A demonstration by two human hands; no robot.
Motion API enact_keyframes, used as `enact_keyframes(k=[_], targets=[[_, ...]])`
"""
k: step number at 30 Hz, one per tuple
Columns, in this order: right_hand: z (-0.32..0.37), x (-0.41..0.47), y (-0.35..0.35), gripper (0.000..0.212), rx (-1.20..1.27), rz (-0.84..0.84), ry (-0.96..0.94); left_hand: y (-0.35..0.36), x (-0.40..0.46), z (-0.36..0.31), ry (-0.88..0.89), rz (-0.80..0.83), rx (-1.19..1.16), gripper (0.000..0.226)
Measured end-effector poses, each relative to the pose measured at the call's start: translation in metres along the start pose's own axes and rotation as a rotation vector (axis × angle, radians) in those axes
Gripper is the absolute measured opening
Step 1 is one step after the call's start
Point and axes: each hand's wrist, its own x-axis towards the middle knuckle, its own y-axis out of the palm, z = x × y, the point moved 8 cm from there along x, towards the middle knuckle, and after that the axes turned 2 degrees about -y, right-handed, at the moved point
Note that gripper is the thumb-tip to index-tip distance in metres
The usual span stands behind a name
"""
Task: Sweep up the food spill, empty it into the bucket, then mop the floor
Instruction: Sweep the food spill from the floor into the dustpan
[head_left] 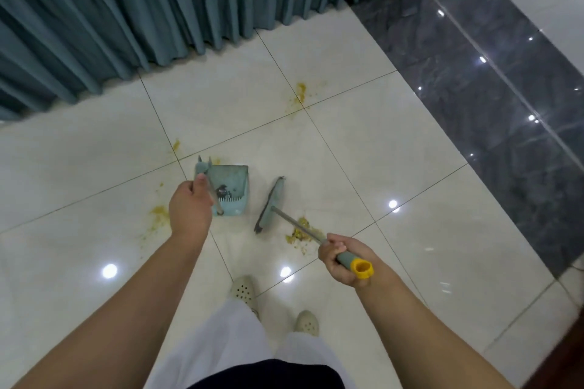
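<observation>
Gripping dustpan (pixel 232 191) handle, your left hand (pixel 189 202); right hand (pixel 341 262) clamped on broom (pixel 271 204) handle. Broom head just right of dustpan. Spill (pixel 301 235) beneath broom shaft; smears scattered on floor (pixel 395 142).

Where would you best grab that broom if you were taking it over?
Take the broom by the thick grey-green grip near its yellow cap, where the right hand holds it now. Come from the near side, above the floor: the handle slants up toward the person, while the head sits low beside the dustpan. The thin metal shaft looks harder to hold.
</observation>
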Motion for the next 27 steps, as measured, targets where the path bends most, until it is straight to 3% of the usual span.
enact_keyframes(k=[4, 6, 19, 27], targets=[[-0.014, 0.014, 0.0, 0.006, -0.032, 0.0, 0.067, -0.002, -0.014, -0.002, 0.014, -0.05, 0.017, 0.05], [-0.01, 0.017, -0.011, 0.018, -0.048, -0.019, 0.083, -0.002, -0.025, -0.001, 0.013, -0.081, 0.03, 0.05], [0.082, -0.043, -0.117, 0.018, -0.167, -0.109, 0.001, 0.026, -0.122, 0.021, 0.018, -0.246, 0.131, 0.056], [0.07, -0.048, -0.123, 0.015, -0.299, -0.052, 0.067, 0.022, -0.164, 0.045, -0.015, -0.345, 0.098, 0.058]])
